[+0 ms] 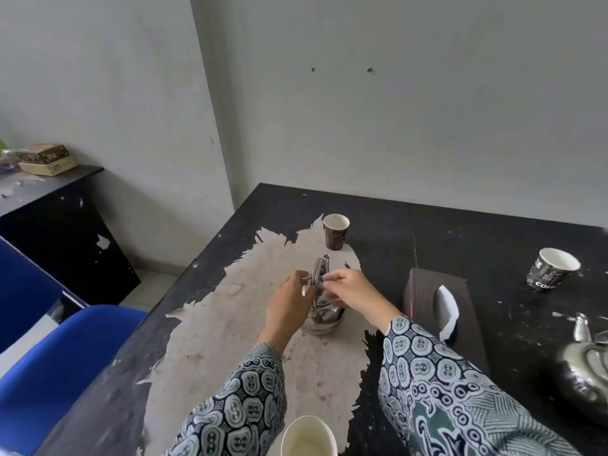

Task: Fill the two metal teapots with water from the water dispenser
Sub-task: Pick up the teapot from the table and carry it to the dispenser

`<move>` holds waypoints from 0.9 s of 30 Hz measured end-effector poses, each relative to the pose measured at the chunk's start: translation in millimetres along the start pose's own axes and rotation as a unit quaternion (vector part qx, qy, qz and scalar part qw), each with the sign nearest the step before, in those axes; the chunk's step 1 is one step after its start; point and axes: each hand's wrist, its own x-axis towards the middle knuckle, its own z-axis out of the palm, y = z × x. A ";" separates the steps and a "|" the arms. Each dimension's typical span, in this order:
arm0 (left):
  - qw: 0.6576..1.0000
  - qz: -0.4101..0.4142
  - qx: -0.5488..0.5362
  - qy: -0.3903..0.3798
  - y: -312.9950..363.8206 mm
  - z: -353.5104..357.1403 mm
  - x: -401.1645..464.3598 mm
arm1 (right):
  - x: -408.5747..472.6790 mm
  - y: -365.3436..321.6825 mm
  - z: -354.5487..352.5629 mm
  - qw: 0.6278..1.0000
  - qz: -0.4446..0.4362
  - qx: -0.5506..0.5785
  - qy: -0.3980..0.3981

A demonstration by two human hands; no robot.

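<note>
The small metal teapot (320, 312) sits mid-tabletop (460, 232), your left hand (289, 307) closed around its side and your right hand (348, 291) pinching at the upright handle. It looks light but slick, so carry it by that handle. The second teapot (589, 373) waits far right, untouched.

A single wide-angle camera sat on the person's head and faced forward and down across the black table (460, 245) toward the grey wall (394, 93). It was close to the work: both patterned sleeves entered from the bottom edge, and the left hand (289, 307) and right hand (352, 291) lay near frame centre. No second view existed, so no area was shared.
</note>
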 end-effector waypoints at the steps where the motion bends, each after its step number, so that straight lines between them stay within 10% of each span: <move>1: 1.000 -0.013 -0.020 -0.008 -3.5 3.3 4.2 | 6.7 -0.3 5.0 1.000 0.002 0.007 0.009; 18: 0.998 0.063 -0.023 0.001 -8.4 -29.5 -27.2 | -6.6 -26.7 34.4 0.995 0.022 0.093 0.028; 27: 0.970 0.147 0.056 0.186 23.0 -129.9 -101.9 | -105.7 -98.7 23.6 0.991 -0.115 -0.022 -0.061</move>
